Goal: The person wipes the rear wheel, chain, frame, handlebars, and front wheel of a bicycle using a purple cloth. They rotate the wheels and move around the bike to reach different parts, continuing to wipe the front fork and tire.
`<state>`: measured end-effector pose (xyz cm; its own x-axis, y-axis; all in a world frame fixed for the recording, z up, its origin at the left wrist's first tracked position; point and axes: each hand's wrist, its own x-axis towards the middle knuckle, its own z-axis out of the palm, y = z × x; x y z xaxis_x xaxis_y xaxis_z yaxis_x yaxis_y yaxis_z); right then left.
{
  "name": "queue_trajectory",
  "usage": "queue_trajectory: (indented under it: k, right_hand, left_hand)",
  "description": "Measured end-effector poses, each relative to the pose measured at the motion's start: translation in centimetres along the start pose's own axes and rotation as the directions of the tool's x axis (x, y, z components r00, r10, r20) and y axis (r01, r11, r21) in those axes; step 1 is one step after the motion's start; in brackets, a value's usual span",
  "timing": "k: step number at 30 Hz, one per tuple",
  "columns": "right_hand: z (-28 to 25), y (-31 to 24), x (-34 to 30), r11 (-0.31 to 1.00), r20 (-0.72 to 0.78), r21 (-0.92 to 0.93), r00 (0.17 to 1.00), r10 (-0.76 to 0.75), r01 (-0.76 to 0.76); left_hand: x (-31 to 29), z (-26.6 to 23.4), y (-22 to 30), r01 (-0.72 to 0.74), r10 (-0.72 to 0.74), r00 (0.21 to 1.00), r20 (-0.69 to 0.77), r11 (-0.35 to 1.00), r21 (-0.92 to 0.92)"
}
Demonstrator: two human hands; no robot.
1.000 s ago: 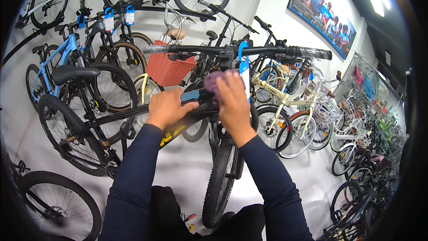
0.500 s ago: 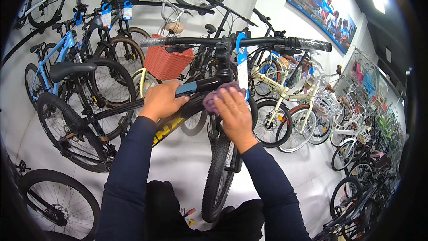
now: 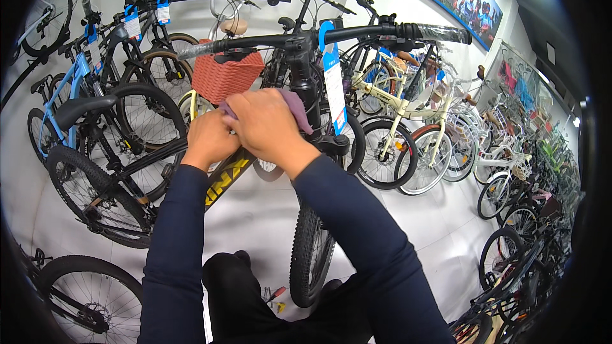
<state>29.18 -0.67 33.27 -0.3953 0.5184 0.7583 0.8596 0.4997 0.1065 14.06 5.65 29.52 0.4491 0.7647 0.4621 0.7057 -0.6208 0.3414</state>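
Observation:
A black mountain bike with yellow lettering on its down tube (image 3: 227,178) stands in front of me, its front wheel turned toward me. My left hand (image 3: 212,139) is wrapped over the top tube, the fingertips hidden behind it. Close against it, my right hand (image 3: 266,122) presses a purple cloth (image 3: 295,109) onto the top tube. Part of the cloth shows beyond the fingers, near the head tube (image 3: 305,86). The black handlebar (image 3: 357,34), its grips in clear wrap, spans above both hands. From it hangs a blue and white tag (image 3: 333,83).
A red woven basket (image 3: 226,76) sits just behind the frame. Several bikes crowd the left, including a light blue one (image 3: 81,75). Right of the front wheel stands a cream bike (image 3: 395,103), with rows beyond. A red-handled tool (image 3: 276,293) lies on the floor by my legs.
My right hand has moved left with the cloth, from near the head tube to beside my left hand. The left hand has stayed on the top tube; the view has shifted slightly.

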Motion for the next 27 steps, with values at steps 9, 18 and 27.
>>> queue_trajectory:
  k: [9, 18, 27]
  right_hand:
    - [-5.4, 2.4, -3.6, 0.983, -0.477, -0.095, 0.874, 0.091, -0.154]
    - [-1.0, 1.2, 0.4, 0.836, -0.399, -0.239, 0.835, 0.379, -0.494]
    - [-1.7, 0.5, -2.0, 0.854, -0.295, -0.406, 0.931, 0.215, -0.326]
  left_hand:
    - [-0.5, -0.4, 0.4, -0.063, 0.058, 0.995, -0.075, 0.996, -0.063]
    - [-0.4, -0.1, 0.5, -0.06, 0.053, 0.994, -0.097, 0.996, -0.07]
    - [-0.5, -0.3, 0.6, -0.058, 0.052, 0.994, -0.101, 0.996, -0.064]
